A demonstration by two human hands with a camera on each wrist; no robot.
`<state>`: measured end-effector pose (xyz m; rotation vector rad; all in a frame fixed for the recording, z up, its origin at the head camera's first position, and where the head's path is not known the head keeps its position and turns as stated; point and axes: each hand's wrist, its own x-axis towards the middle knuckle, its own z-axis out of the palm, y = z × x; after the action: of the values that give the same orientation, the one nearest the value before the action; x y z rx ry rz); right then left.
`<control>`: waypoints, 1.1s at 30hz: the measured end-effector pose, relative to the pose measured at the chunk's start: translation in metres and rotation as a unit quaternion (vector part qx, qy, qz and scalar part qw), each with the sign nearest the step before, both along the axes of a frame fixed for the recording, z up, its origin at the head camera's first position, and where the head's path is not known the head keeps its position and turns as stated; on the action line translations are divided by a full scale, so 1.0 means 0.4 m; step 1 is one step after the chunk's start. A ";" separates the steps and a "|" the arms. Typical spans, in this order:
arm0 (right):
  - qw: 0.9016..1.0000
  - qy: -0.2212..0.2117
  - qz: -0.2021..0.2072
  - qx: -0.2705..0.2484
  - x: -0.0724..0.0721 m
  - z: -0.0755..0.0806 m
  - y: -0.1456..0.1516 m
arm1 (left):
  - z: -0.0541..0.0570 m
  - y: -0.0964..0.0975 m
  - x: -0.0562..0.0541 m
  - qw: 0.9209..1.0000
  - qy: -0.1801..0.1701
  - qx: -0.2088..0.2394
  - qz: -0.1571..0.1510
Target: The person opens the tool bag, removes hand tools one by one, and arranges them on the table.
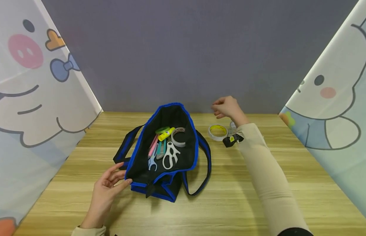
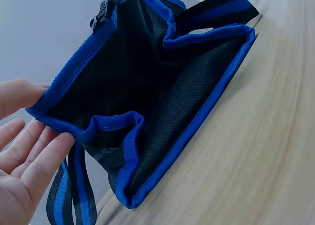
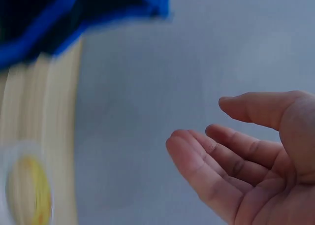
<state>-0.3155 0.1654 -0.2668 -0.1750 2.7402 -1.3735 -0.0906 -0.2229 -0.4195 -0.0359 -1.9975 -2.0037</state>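
Note:
A black bag [image 1: 188, 157] with blue trim stands on the table, its mouth facing up. Inside lie white scissors [image 1: 170, 155], a tape roll [image 1: 174, 141], a yellow glue-stick-like tube [image 1: 166, 134], a green ring [image 1: 162, 130], a teal-and-grey utility knife [image 1: 161, 150], a light blue tool [image 1: 152, 162] and pink pen-like items [image 1: 153, 146]. My left hand [image 1: 104, 190] pinches the near-left corner of the bag's rim between thumb and fingers. Raised behind a tape roll with a yellow core [image 1: 212, 135], my right hand [image 1: 229, 108] holds nothing; its fingers are loosely bent.
Another clear roll [image 1: 232, 125] sits partly hidden behind the right wrist. Bag straps [image 1: 207, 164] spread on either side. A grey panel [image 1: 185, 55] closes off the back of the wooden table [image 1: 244, 203], with printed cloths [image 1: 333, 98] at both sides.

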 end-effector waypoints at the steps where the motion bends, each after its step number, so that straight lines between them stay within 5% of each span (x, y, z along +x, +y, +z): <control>1: 1.000 0.002 0.009 -0.011 0.005 0.004 -0.025 | 0.000 0.000 0.000 1.000 0.001 0.001 -0.001; 10: 0.992 0.017 0.083 -0.092 0.046 0.017 -0.228 | -0.002 0.003 0.002 1.000 0.011 0.004 -0.005; 17: 0.990 -0.022 0.104 -0.093 0.034 -0.052 -0.316 | 0.001 0.007 0.003 1.000 0.006 0.005 -0.004; 23: 0.987 -0.069 0.114 -0.091 0.007 -0.133 -0.334 | -0.002 0.007 0.001 1.000 0.014 0.003 -0.007; 29: 0.995 -0.035 0.089 -0.014 -0.019 -0.195 -0.295 | -0.005 0.010 0.006 0.999 0.035 0.013 -0.017; 33: 0.996 -0.043 0.076 -0.032 -0.032 -0.215 -0.271 | -0.007 0.011 0.006 0.998 0.053 0.028 -0.024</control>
<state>-0.3281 0.0571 -0.3528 -0.3151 2.5561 -1.3956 -0.0881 -0.2186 -0.4225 -0.1743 -1.8926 -2.0402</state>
